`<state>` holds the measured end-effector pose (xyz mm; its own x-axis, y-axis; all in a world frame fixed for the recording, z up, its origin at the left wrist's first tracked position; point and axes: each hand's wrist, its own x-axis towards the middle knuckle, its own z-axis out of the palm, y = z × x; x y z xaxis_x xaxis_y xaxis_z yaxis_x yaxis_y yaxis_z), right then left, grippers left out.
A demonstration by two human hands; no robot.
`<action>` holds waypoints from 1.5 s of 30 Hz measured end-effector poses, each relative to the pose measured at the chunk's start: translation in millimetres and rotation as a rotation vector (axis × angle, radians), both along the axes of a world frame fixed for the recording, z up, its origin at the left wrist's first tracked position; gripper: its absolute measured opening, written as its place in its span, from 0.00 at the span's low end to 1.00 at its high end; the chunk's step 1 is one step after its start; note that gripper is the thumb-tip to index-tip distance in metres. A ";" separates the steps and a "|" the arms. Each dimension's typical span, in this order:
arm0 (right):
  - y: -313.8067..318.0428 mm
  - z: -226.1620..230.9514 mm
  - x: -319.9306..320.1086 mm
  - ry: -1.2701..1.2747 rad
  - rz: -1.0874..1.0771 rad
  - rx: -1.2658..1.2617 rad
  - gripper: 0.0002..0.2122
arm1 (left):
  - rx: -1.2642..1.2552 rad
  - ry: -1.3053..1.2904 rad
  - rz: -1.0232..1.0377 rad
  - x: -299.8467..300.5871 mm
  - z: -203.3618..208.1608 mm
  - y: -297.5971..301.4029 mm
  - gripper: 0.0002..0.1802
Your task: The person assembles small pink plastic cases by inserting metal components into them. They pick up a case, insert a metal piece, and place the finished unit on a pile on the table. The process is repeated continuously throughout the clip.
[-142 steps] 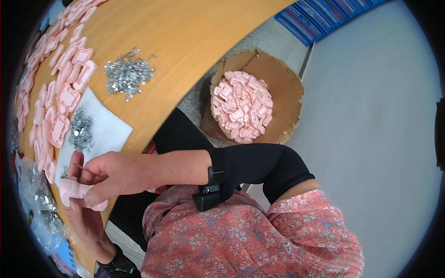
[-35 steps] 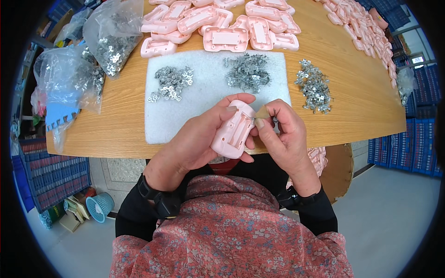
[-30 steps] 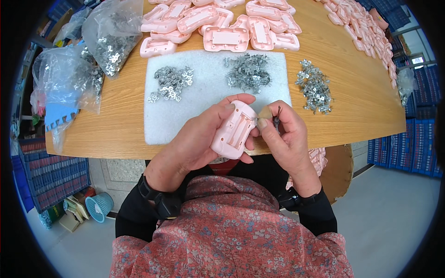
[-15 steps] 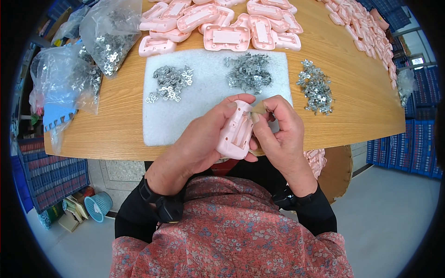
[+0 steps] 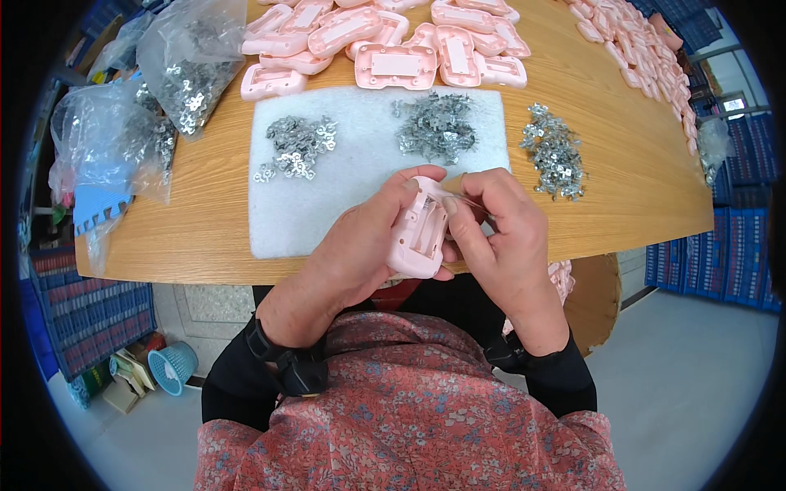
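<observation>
My left hand [image 5: 360, 233] is wrapped round a pink plastic casing [image 5: 420, 233], held tilted over the table's near edge. The casing has a long battery-like recess and small round holes, and a bit of metal shows near its upper end. At the upper right side of the casing, my right hand [image 5: 503, 225] is closed in a pinch; what its fingertips hold is too small to name. Beyond the hands lies a white foam pad [image 5: 344, 217]. Small metal contact plates form a left pile [image 5: 299, 146] and a bigger right pile [image 5: 438, 127] on it.
Another heap of metal pieces [image 5: 553, 151] lies on the wood right of the pad. Pink casings [image 5: 395, 65] crowd the far side, with more casings [image 5: 643, 57] along the far right edge. Clear bags of metal parts [image 5: 190, 69] stand at left. A cardboard container [image 5: 596, 303] sits below the table.
The right hand has shifted slightly right and turned a little at the casing's upper end. The casing stays in the left hand, and the view has moved slightly.
</observation>
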<state>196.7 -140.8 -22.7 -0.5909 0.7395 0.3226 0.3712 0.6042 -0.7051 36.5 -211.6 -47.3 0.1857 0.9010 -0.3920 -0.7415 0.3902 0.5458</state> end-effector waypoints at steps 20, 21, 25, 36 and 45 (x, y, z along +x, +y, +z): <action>-2.9 1.8 16.8 0.260 0.083 -0.863 0.08 | 0.563 1.326 -0.127 -1.6 11.1 -9.9 0.20; -5.6 7.6 15.3 0.321 0.074 -0.921 0.08 | 0.527 1.218 -0.089 0.0 5.6 -9.8 0.20; -5.1 5.1 17.8 0.404 0.043 -0.868 0.09 | 0.243 0.453 -0.065 -3.5 3.7 -9.9 0.20; 2.8 -4.6 15.3 0.204 0.108 -0.890 0.07 | 0.100 -0.005 -0.240 -11.7 12.6 -15.8 0.14; 29.2 -9.7 80.7 0.044 -0.312 -0.357 0.07 | 0.032 0.113 -0.147 -22.7 15.3 -11.0 0.30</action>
